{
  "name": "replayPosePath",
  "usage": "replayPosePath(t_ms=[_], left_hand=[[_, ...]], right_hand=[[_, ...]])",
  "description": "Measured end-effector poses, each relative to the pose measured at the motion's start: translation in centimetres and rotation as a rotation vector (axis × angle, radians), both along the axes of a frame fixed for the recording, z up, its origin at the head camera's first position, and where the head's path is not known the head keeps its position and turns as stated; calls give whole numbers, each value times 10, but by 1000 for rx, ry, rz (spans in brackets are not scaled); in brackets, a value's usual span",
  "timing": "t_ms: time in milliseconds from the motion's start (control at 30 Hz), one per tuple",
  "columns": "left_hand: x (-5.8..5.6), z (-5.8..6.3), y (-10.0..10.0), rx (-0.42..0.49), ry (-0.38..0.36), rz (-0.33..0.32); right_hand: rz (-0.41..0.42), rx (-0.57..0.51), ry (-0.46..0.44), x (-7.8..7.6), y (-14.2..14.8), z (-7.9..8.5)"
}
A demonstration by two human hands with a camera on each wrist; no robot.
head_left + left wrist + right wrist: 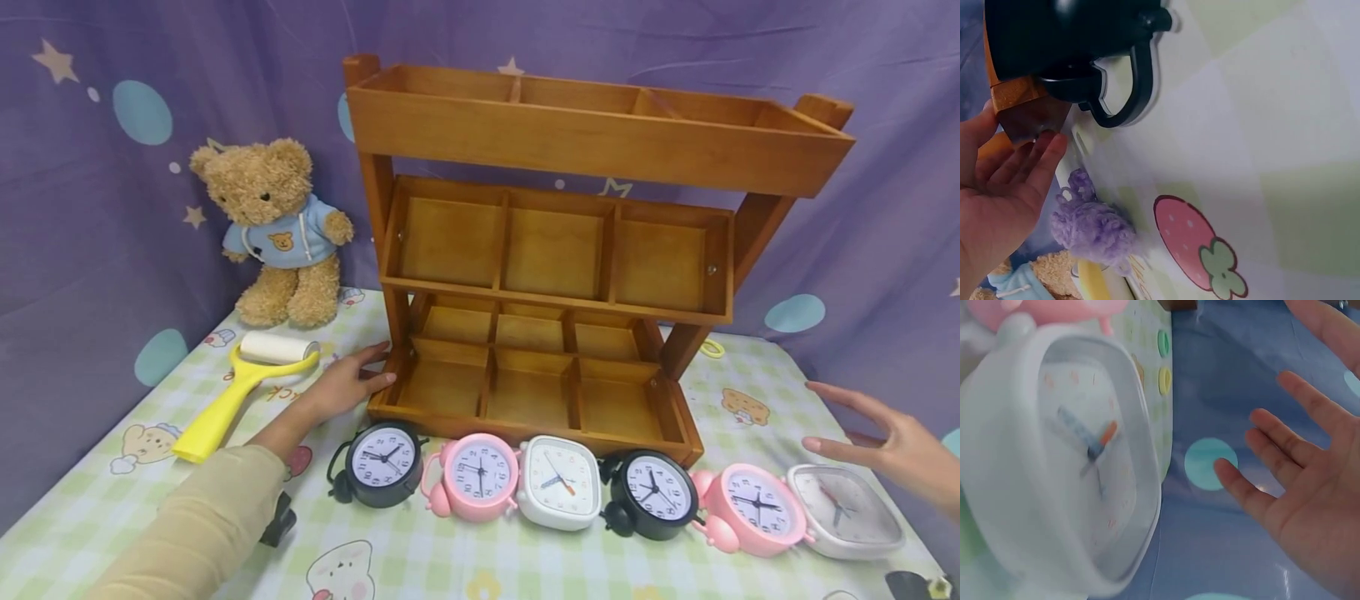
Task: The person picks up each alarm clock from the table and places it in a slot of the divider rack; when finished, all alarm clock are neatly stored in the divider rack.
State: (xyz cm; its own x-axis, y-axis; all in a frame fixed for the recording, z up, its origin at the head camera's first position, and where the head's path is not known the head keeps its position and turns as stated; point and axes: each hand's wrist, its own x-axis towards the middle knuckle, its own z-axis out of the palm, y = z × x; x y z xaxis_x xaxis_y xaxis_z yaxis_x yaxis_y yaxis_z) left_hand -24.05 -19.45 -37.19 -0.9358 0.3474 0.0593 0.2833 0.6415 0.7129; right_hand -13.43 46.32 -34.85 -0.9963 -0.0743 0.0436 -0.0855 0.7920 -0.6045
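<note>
My left hand touches the lower left corner of a wooden shelf. In the left wrist view, its thumb and fingertips lie against the shelf's end. Just in front stands a black twin-bell alarm clock. My right hand hovers with spread, relaxed fingers above and behind a white square clock, apart from it. Beside that clock is a pink alarm clock; farther left are another black one, a white one and a pink one.
The shelf has three tiers of divided compartments. A teddy bear in a blue hoodie sits back left, behind a yellow-handled lint roller. A purple fluffy thing appears in the left wrist view. Yellow and green rings lie back right.
</note>
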Motion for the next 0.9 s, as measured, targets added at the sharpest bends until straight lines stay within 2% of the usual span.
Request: replayPosePath(t_ms=[167, 367, 600, 733, 900], left_hand=[[-2, -1, 1, 1, 6, -11], [-2, 2, 2, 7, -34, -12], [1, 7, 3, 14, -52, -21], [2, 9, 3, 10, -54, -19], [1, 9, 2, -8, -49, -19]], right_hand=[[44, -11, -3, 10, 17, -11], [89, 51, 0, 17, 39, -26], [117, 71, -93, 27, 56, -43], [131, 87, -130, 29, 57, -48], [125, 118, -167, 32, 49, -45]])
